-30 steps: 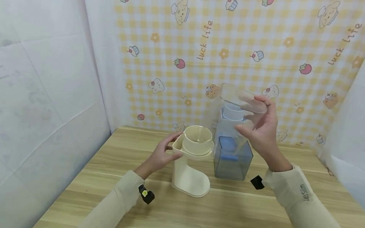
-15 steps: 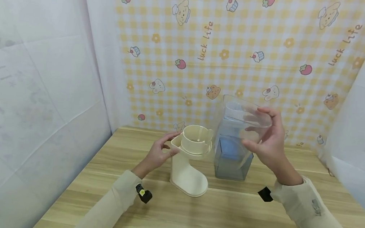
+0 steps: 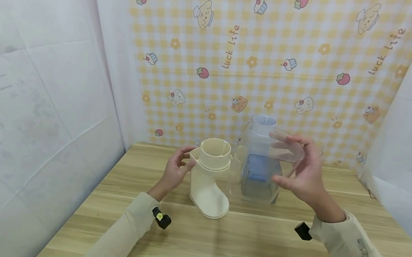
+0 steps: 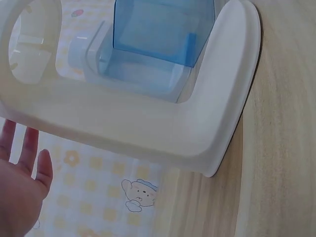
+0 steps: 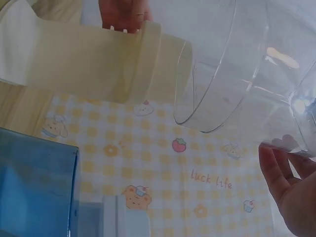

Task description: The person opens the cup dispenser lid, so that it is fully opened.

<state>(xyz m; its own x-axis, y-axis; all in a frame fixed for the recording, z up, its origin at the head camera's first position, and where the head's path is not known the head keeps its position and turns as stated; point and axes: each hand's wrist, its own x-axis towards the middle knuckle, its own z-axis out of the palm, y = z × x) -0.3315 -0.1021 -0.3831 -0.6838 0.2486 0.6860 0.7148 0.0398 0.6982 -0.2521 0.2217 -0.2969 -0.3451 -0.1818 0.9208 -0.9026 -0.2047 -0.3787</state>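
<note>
My left hand (image 3: 175,170) grips the upper left edge of a cream plastic stand (image 3: 204,189) with a round ring on top and a flat rounded foot. The left wrist view shows its fingers at the stand's side (image 4: 123,118). My right hand (image 3: 306,176) holds a clear plastic container (image 5: 247,84) between thumb and fingers, tilted in the air to the right of the stand. Its narrow neck points toward the cream ring (image 5: 145,64); in the right wrist view the two overlap, and I cannot tell whether they touch.
Behind the container stands a light blue stand (image 3: 264,122) of similar shape, with a translucent blue-grey box (image 5: 39,182) in front of it. All rests on a wood-grain table (image 3: 247,246). A checked cloth (image 3: 254,39) hangs behind, with white sheets (image 3: 45,110) at the sides.
The right hand has lowered the clear container and tilted it, its neck now toward the stand. The cream stand has shifted slightly left and turned in the left hand's grip.
</note>
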